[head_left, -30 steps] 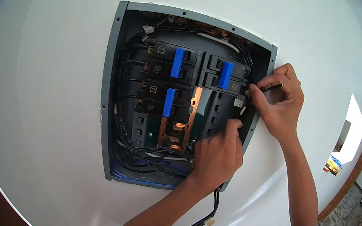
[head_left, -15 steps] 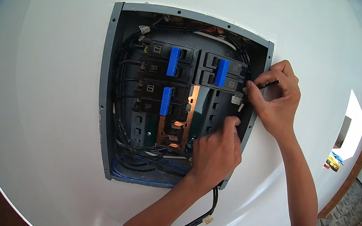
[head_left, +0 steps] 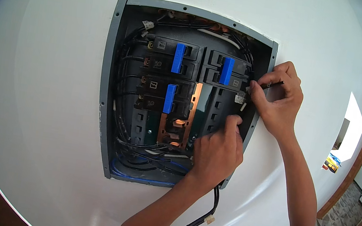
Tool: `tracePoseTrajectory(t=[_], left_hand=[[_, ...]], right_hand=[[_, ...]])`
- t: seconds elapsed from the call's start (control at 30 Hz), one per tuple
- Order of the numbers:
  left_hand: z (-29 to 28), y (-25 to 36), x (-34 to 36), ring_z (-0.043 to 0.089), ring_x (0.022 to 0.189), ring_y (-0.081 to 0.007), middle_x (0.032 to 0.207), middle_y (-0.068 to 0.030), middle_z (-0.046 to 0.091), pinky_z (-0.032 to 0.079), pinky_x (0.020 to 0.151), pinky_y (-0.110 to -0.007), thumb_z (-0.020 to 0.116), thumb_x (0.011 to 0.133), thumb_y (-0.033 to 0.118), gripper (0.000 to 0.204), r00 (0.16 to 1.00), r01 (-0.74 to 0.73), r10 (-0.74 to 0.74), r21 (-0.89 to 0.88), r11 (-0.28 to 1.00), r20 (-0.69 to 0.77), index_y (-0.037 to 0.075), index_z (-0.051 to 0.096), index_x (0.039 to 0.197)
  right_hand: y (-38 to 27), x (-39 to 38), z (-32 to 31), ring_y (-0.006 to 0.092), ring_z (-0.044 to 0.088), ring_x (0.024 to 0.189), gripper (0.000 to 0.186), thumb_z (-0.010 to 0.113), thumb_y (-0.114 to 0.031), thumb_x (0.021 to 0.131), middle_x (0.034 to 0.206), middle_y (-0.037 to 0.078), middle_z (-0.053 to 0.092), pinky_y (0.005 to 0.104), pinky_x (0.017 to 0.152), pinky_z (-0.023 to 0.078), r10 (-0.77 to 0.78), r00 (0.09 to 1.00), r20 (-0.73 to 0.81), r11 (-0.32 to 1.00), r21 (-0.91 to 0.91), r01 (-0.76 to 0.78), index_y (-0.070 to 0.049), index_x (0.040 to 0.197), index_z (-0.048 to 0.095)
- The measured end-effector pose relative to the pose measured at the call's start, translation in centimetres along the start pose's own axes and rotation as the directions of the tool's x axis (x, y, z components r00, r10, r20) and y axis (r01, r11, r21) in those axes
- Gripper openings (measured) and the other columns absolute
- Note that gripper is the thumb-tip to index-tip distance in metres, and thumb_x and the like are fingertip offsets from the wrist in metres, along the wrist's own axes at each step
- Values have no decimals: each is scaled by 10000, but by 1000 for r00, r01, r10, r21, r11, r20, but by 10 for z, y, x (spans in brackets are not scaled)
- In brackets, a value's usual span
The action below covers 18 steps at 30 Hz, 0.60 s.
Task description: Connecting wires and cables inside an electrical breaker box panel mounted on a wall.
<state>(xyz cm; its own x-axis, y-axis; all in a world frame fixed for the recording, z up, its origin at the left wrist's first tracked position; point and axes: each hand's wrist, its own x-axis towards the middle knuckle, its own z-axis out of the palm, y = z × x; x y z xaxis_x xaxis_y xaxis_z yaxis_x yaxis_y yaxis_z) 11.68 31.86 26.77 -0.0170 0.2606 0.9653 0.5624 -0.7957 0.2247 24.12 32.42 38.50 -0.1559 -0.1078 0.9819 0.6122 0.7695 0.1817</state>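
Observation:
My right hand (head_left: 281, 100), at the right edge of the grey electrical panel box (head_left: 111, 56), pinches a black wire (head_left: 273, 84) between thumb and index finger. The wire's cut end sticks out to the right past the fingers. Lower down, my left hand (head_left: 218, 151) reaches into the box's right side with its fingers curled; whatever they grip is hidden. Just above it are a white label tag (head_left: 240, 98) and a short white piece (head_left: 243, 107). Circuit breakers with blue handle ties (head_left: 178, 59) fill the upper box, one pair (head_left: 226, 71) nearest my right hand.
Copper bus bars (head_left: 195, 101) lie exposed at the centre. Black wires (head_left: 117, 117) run down the left side and coil at the bottom beside blue wire (head_left: 133, 178). A black cable with a tag (head_left: 209, 219) hangs below the box. White wall (head_left: 53, 94) surrounds it.
The view has shifted slightly, so the box sits a little higher and to the right. Both hands keep nearly the same hold and place at the box's right side.

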Motion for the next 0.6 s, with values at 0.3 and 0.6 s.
tracePoseTrajectory(t=[0.3,0.6], left_hand=[[0,0,0,686,543,-364,623,-175,662,519,489,-465,504,996,102,150,999,22,-22,-2,1000,25,70,502,1142],[-1,0,0,687,543,-363,618,-174,659,517,488,-471,508,994,107,153,999,22,-22,-6,1000,30,67,502,1142]], right_hand=[[2,0,0,148,478,842,139,770,-51,663,817,-8,517,311,843,307,-17,1000,-2,1000,26,17,-87,702,641],[1,-1,1,150,481,835,144,768,-57,664,812,-7,512,312,852,310,-24,1000,-13,999,23,24,-87,695,631]])
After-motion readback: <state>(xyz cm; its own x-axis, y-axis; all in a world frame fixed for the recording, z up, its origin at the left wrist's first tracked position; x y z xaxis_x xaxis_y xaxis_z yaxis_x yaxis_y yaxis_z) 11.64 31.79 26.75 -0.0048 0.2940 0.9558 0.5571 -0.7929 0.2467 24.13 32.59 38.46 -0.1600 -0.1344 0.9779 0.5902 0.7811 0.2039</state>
